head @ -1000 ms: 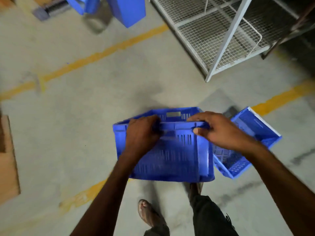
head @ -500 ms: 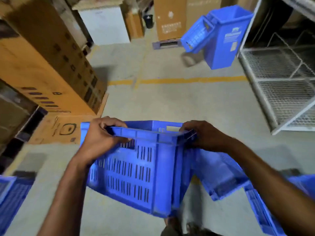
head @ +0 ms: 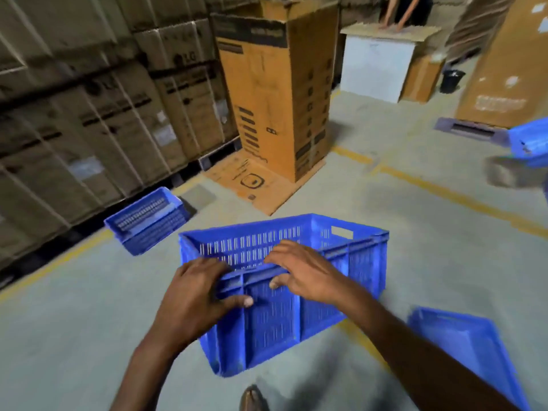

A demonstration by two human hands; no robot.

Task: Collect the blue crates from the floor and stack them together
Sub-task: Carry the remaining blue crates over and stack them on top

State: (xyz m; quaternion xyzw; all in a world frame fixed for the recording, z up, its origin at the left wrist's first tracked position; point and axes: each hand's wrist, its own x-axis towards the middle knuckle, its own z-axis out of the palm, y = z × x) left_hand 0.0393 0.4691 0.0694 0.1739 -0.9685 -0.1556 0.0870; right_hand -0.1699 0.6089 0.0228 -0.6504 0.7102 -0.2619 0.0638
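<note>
left hand (head: 194,295): fingers curled over blue crate (head: 272,330) rim | right hand (head: 305,275): fingers hooked over same rim

Warehouse aisle beside stacked stock.
Strapped cardboard cartons (head: 98,114) stand piled high on dark pallets (head: 207,161) along one side (several carry a printed maker's logo). A tall open carton (head: 275,93) rises at the end of the stack, yellow lines (head: 462,197) mark lanes on the bare concrete floor (head: 74,336), and blue crates (head: 148,219) lie near its edges.
</note>
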